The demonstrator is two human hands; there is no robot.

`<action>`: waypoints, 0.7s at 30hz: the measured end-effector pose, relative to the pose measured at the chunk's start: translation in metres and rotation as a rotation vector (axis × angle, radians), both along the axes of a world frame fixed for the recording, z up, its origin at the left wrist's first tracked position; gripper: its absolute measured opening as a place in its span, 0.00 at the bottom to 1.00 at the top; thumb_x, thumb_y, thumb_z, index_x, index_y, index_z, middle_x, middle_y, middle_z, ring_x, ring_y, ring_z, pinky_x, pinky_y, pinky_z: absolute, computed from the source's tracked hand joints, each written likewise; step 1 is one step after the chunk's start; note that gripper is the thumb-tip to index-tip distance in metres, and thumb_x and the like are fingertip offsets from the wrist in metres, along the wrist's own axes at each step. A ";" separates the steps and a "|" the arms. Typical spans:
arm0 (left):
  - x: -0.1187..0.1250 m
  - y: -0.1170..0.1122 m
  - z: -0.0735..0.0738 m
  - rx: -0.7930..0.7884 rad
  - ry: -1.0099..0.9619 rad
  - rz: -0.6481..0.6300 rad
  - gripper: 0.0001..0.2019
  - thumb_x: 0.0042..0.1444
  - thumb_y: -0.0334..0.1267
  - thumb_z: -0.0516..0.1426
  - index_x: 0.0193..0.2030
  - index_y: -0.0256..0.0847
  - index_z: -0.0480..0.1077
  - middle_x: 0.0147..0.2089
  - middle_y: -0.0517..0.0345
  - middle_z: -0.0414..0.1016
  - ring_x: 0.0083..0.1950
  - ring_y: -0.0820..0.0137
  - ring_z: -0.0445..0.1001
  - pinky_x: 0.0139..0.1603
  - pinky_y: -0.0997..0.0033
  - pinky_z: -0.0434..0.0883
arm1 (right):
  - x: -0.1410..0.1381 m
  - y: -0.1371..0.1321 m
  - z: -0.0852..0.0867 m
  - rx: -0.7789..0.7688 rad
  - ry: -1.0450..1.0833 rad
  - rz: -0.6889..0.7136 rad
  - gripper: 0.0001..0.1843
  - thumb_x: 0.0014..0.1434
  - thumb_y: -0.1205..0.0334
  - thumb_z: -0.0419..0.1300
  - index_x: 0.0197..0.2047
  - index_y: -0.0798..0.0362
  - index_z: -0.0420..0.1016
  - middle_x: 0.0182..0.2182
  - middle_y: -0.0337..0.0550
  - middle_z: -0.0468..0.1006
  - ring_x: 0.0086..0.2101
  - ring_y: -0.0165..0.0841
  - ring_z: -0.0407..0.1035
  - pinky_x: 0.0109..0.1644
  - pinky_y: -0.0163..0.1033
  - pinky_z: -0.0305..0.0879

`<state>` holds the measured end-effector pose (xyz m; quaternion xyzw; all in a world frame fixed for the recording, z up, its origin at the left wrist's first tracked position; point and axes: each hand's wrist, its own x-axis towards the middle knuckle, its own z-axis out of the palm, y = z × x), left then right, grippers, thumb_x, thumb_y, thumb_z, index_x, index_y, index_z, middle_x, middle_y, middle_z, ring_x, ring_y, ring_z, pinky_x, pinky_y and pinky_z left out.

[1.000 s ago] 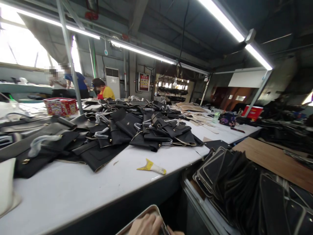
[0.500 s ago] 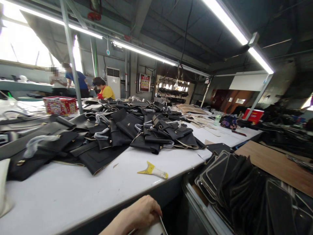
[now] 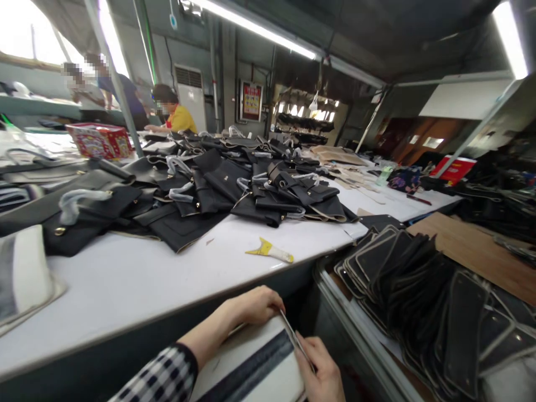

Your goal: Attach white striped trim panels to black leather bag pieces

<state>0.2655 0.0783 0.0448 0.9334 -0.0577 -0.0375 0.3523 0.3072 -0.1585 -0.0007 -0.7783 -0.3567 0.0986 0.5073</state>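
A white panel with a dark stripe [image 3: 255, 363], like a bag piece, is held at the bottom of the view, below the table's front edge. My left hand [image 3: 260, 304] is closed over its far upper corner, its fingertips partly hidden behind the edge. On the right side, my right hand [image 3: 320, 368] pinches the panel's thin edge between thumb and fingers. A yellow and white forked tool [image 3: 270, 250] lies on the white table [image 3: 138, 290] just beyond my hands. Another striped white piece [image 3: 31, 268] rests at the table's left end.
Black bags [image 3: 209, 195] with plastic-wrapped handles are heaped across the table. At the right, dark cut panels [image 3: 419, 285] fill a metal-edged cart beside a brown board [image 3: 481, 251]. A red patterned box [image 3: 99, 140] stands behind the heap. A person in yellow [image 3: 182, 117] sits farther back, with two people beyond.
The view has tilted downward, so the table appears higher. My right hand has come into view on the panel's right edge, and more of the striped panel shows.
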 end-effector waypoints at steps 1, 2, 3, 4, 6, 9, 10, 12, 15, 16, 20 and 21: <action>0.000 0.000 -0.002 -0.011 0.002 0.004 0.16 0.56 0.28 0.53 0.46 0.41 0.78 0.44 0.57 0.81 0.45 0.69 0.78 0.48 0.76 0.71 | -0.001 0.000 0.002 -0.020 0.033 0.018 0.21 0.64 0.48 0.56 0.51 0.51 0.79 0.36 0.44 0.75 0.36 0.32 0.73 0.41 0.29 0.67; -0.001 0.001 -0.003 -0.022 0.002 -0.001 0.16 0.56 0.28 0.53 0.46 0.42 0.78 0.45 0.57 0.81 0.46 0.69 0.77 0.50 0.75 0.70 | -0.001 -0.001 0.004 -0.050 0.064 0.032 0.21 0.65 0.48 0.56 0.52 0.52 0.79 0.38 0.45 0.75 0.39 0.33 0.73 0.42 0.29 0.67; -0.001 0.002 -0.005 -0.033 0.003 -0.007 0.15 0.56 0.28 0.53 0.46 0.42 0.78 0.46 0.57 0.80 0.46 0.69 0.77 0.50 0.75 0.70 | -0.001 -0.001 0.006 -0.081 0.087 0.040 0.22 0.65 0.49 0.56 0.53 0.53 0.78 0.39 0.46 0.75 0.40 0.33 0.73 0.44 0.29 0.67; 0.000 0.003 -0.006 -0.041 0.002 -0.015 0.15 0.56 0.28 0.54 0.46 0.42 0.78 0.46 0.58 0.80 0.47 0.69 0.76 0.51 0.75 0.69 | -0.001 -0.001 0.008 -0.101 0.102 0.043 0.22 0.65 0.50 0.55 0.54 0.54 0.77 0.41 0.47 0.75 0.41 0.33 0.72 0.45 0.30 0.66; -0.001 0.005 -0.006 -0.049 -0.006 -0.029 0.16 0.56 0.27 0.53 0.46 0.42 0.78 0.47 0.58 0.79 0.47 0.70 0.76 0.51 0.76 0.69 | -0.001 -0.001 0.009 -0.110 0.109 0.038 0.22 0.65 0.50 0.56 0.53 0.55 0.78 0.42 0.48 0.75 0.43 0.34 0.71 0.46 0.31 0.66; -0.002 0.005 -0.006 -0.038 -0.033 -0.043 0.17 0.56 0.26 0.53 0.45 0.43 0.79 0.47 0.60 0.79 0.47 0.71 0.76 0.50 0.77 0.68 | -0.001 -0.002 0.008 -0.104 0.113 0.044 0.21 0.65 0.51 0.56 0.53 0.55 0.78 0.42 0.48 0.74 0.42 0.34 0.71 0.45 0.32 0.66; -0.002 0.005 -0.005 -0.031 -0.043 -0.046 0.17 0.56 0.25 0.52 0.45 0.44 0.79 0.47 0.61 0.79 0.47 0.71 0.76 0.50 0.78 0.68 | -0.001 -0.002 0.008 -0.105 0.112 0.048 0.21 0.65 0.51 0.56 0.53 0.55 0.77 0.42 0.48 0.73 0.42 0.34 0.71 0.45 0.32 0.66; -0.003 0.005 -0.006 -0.017 -0.063 -0.052 0.18 0.55 0.24 0.52 0.44 0.45 0.79 0.47 0.62 0.79 0.46 0.72 0.76 0.49 0.78 0.68 | -0.002 -0.003 0.008 -0.114 0.104 0.059 0.20 0.66 0.52 0.55 0.54 0.54 0.77 0.42 0.47 0.73 0.42 0.33 0.70 0.45 0.31 0.66; -0.004 0.004 -0.007 0.004 -0.087 -0.053 0.18 0.55 0.24 0.53 0.44 0.46 0.79 0.48 0.63 0.78 0.46 0.72 0.76 0.48 0.79 0.68 | -0.003 -0.003 0.010 -0.138 0.071 0.070 0.20 0.67 0.53 0.54 0.55 0.53 0.76 0.42 0.46 0.72 0.42 0.32 0.70 0.46 0.31 0.65; -0.005 0.004 -0.007 0.011 -0.093 -0.053 0.18 0.55 0.24 0.53 0.44 0.46 0.79 0.48 0.63 0.78 0.46 0.72 0.76 0.47 0.79 0.68 | -0.004 -0.002 0.011 -0.146 0.058 0.074 0.20 0.67 0.53 0.54 0.55 0.54 0.76 0.42 0.46 0.71 0.42 0.32 0.70 0.46 0.31 0.65; -0.006 0.006 -0.009 0.050 -0.120 -0.063 0.17 0.57 0.25 0.53 0.45 0.46 0.79 0.49 0.64 0.78 0.45 0.73 0.76 0.46 0.79 0.68 | -0.003 -0.001 0.014 -0.182 -0.032 0.113 0.20 0.69 0.56 0.51 0.56 0.56 0.75 0.41 0.47 0.70 0.40 0.31 0.69 0.44 0.31 0.66; -0.007 0.006 -0.009 0.064 -0.129 -0.069 0.17 0.57 0.25 0.53 0.45 0.47 0.79 0.49 0.64 0.78 0.45 0.73 0.76 0.45 0.79 0.68 | -0.002 0.000 0.016 -0.193 -0.065 0.133 0.20 0.69 0.57 0.50 0.57 0.56 0.74 0.41 0.47 0.70 0.40 0.31 0.69 0.44 0.31 0.66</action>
